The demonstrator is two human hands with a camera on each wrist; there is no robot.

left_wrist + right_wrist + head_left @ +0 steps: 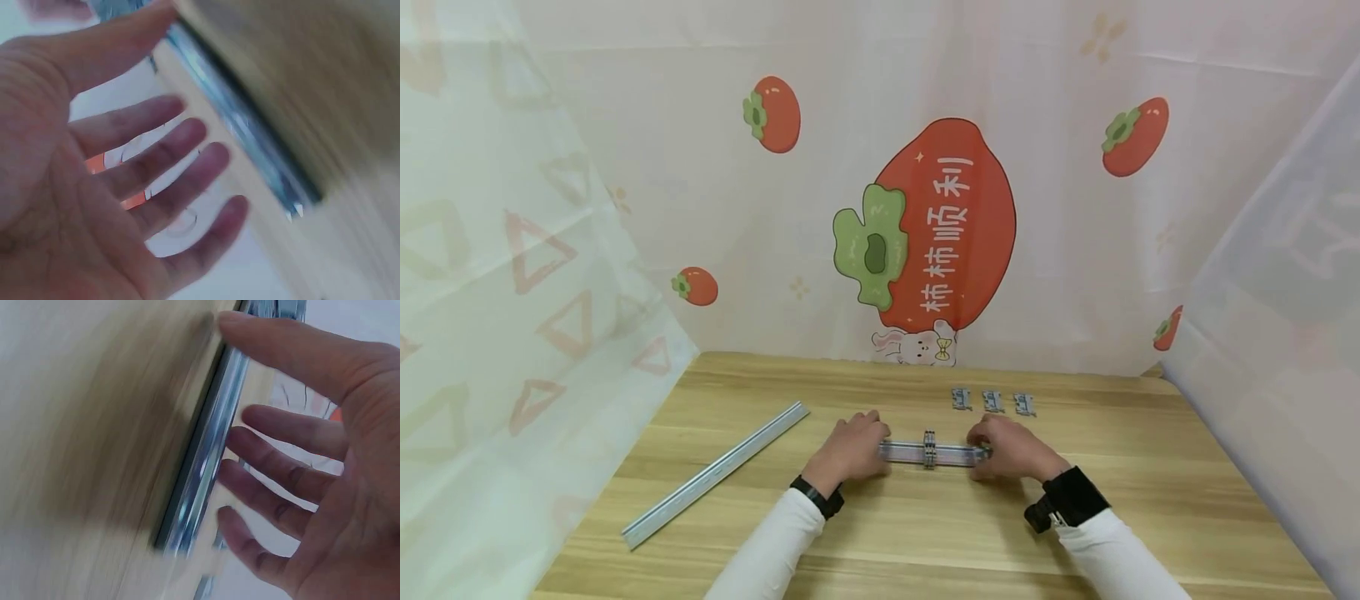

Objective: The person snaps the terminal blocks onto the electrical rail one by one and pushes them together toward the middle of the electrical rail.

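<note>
A short metal DIN rail [904, 452] lies crosswise on the table, with a cluster of thin grey terminal blocks [929, 450] standing upright at its middle. My left hand [855, 447] is at the rail's left end. In the left wrist view its thumb overlaps the rail [234, 119], while the spread fingers [212, 156] stay apart from it. At the right end is my right hand [1011, 447]. Its thumb lies over the rail [206, 444] in the right wrist view, the loosely bent fingers [281, 469] beside it; whether they touch it I cannot tell.
A longer DIN rail [715, 475] lies slanted on the left of the wooden table [910, 550]. Three loose terminal blocks [992, 401] lie in a row behind the short rail. Printed cloth [1045, 250] hangs along the table's back and both sides.
</note>
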